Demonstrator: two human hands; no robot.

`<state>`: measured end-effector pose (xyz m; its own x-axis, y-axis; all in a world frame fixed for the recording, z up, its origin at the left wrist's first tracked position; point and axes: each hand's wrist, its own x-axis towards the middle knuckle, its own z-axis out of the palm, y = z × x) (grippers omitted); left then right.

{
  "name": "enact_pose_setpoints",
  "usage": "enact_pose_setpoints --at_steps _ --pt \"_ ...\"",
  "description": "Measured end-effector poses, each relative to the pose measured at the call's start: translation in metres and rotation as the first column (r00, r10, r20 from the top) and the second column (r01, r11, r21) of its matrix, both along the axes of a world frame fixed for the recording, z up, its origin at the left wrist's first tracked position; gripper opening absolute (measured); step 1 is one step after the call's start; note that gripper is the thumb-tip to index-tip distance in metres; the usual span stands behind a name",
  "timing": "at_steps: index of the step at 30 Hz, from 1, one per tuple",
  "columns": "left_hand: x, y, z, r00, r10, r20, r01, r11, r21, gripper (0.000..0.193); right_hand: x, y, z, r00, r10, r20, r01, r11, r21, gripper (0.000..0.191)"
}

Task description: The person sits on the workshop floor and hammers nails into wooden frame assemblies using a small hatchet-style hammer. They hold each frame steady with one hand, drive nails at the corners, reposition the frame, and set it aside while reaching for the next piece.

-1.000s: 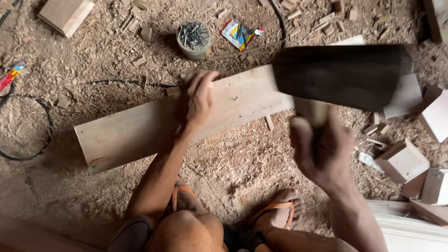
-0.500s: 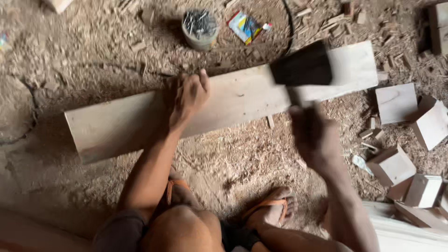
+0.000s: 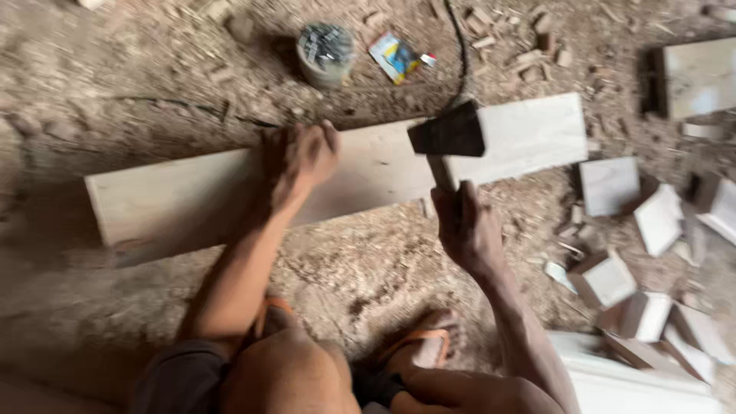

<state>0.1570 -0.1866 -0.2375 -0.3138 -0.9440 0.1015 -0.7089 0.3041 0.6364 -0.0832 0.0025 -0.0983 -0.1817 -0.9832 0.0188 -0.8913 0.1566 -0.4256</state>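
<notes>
A long pale wooden plank (image 3: 192,195) lies across the sawdust-covered ground. My left hand (image 3: 299,157) rests on the plank near its middle, fingers bunched together as if pinching something small that I cannot make out. My right hand (image 3: 468,226) grips the wooden handle of a mallet (image 3: 448,136) with a dark block-shaped head. The mallet head sits low over the plank, to the right of my left hand. The picture is blurred by motion.
A tin of nails (image 3: 326,52) and a small colourful packet (image 3: 395,57) lie beyond the plank. A black cable (image 3: 460,54) runs past them. Several wooden blocks (image 3: 609,184) lie scattered at the right. My sandalled feet (image 3: 425,349) are below.
The mallet has come down from close to the camera to just above the plank. My left hand has stayed on the plank. The view has shifted slightly.
</notes>
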Motion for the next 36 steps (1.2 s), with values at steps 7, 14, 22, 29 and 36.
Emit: enact_pose_setpoints --at_steps 7,14,22,29,36 --pt "-0.007 -0.001 -0.022 0.970 -0.037 0.242 -0.008 0.984 0.179 0.059 -0.010 0.018 0.102 0.778 0.451 0.438 0.105 0.593 -0.798 0.032" --pt "-0.002 0.004 0.003 0.997 -0.037 0.074 0.028 0.992 0.123 0.052 0.023 0.003 -0.034 0.987 0.089 -0.135 -0.048 0.958 0.282 0.045" --pt "-0.008 0.007 0.003 0.982 0.021 0.185 -0.024 1.000 0.014 0.055 -0.003 0.034 -0.016 0.848 0.295 0.441 -0.097 0.904 -0.417 0.031" --pt "-0.006 0.009 -0.007 0.993 0.096 0.063 -0.073 0.951 -0.301 0.043 -0.006 0.011 -0.009 0.999 0.042 0.029 -0.050 0.915 0.400 0.038" --pt "-0.004 0.014 0.007 0.996 0.059 0.071 -0.036 0.957 -0.289 0.034 0.010 0.036 -0.015 0.774 0.230 0.590 -0.074 0.958 -0.276 0.030"
